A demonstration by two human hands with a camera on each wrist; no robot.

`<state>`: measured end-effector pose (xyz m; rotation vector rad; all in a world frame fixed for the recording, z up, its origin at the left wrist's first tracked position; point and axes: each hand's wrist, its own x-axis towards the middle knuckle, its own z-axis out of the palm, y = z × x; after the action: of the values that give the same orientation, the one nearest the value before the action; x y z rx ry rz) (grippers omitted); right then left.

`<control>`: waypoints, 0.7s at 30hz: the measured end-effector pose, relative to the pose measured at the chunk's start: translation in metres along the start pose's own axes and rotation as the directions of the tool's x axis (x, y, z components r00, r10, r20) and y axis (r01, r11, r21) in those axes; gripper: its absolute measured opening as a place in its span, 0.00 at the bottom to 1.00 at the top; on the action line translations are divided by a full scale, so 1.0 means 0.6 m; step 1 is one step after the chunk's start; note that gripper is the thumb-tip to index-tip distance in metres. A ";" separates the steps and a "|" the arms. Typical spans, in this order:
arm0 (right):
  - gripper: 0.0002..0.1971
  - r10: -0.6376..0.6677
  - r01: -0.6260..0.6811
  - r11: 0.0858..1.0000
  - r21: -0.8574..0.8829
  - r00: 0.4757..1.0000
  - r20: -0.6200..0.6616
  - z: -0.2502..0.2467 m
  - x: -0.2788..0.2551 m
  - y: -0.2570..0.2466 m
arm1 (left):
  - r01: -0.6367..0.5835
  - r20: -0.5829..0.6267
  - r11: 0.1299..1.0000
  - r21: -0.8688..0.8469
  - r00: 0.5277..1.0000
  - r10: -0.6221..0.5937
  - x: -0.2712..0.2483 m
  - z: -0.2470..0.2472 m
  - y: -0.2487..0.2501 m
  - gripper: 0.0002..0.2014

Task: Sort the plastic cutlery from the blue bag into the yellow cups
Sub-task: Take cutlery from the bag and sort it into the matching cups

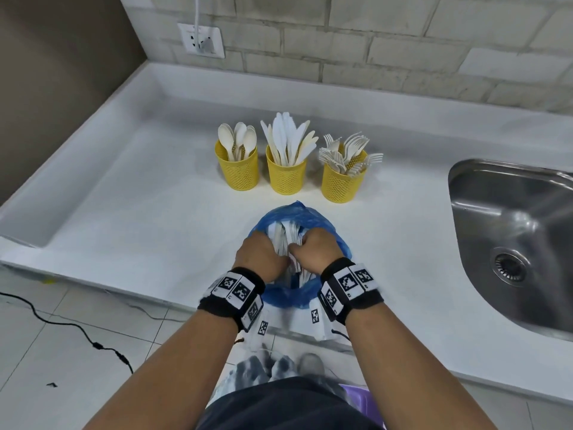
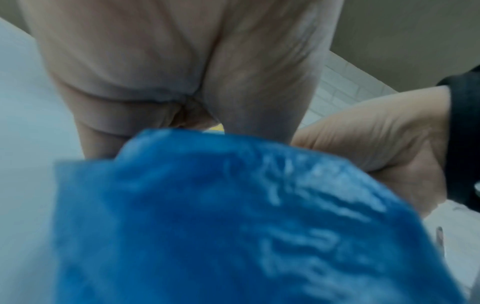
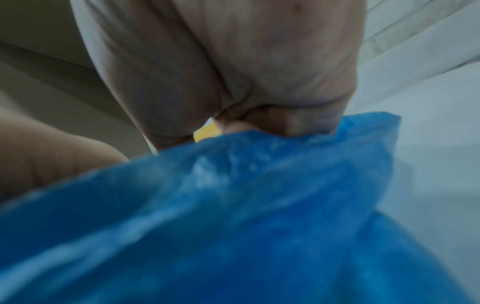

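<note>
The blue bag [image 1: 310, 214] stands open at the counter's front edge, with white cutlery [image 1: 286, 231] showing in its mouth. My left hand [image 1: 260, 254] and right hand [image 1: 314, 249] both reach into the mouth, fingers curled down round cutlery pieces; the fingertips are hidden. Fork tines poke out beside my right fist. Behind the bag stand three yellow cups: spoons [image 1: 237, 169], knives [image 1: 286, 175], forks [image 1: 342, 181]. Both wrist views are blurred: the left hand [image 2: 182, 72] and the right hand [image 3: 259, 72] go down behind the bag [image 2: 233, 226] [image 3: 233, 226].
A steel sink [image 1: 511, 228] is set into the white counter [image 1: 139, 212] to the right. A wall socket [image 1: 201, 40] sits on the brick wall at the back left. A black cable [image 1: 62, 321] lies on the tiled floor at left.
</note>
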<state>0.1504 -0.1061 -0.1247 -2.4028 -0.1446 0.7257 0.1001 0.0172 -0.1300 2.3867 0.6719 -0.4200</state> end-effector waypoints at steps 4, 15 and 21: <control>0.23 -0.035 0.035 0.999 0.018 0.999 0.037 -0.009 -0.003 -0.003 | 0.043 -0.013 0.997 -0.061 0.999 -0.044 -0.003 0.005 0.003 0.18; 0.15 -0.104 0.111 0.985 0.130 0.992 -0.065 -0.029 -0.033 0.008 | 0.025 -0.123 0.997 -0.073 0.992 -0.034 -0.036 0.001 0.011 0.10; 0.14 -0.118 0.126 0.973 0.195 0.992 -0.053 -0.038 -0.038 0.015 | -0.005 -0.134 1.000 -0.015 0.991 0.003 -0.042 0.010 0.019 0.10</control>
<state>0.1426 -0.1315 -0.1048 -2.1962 -0.1921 0.6042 0.0848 -0.0033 -0.1179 2.4171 0.7272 -0.2533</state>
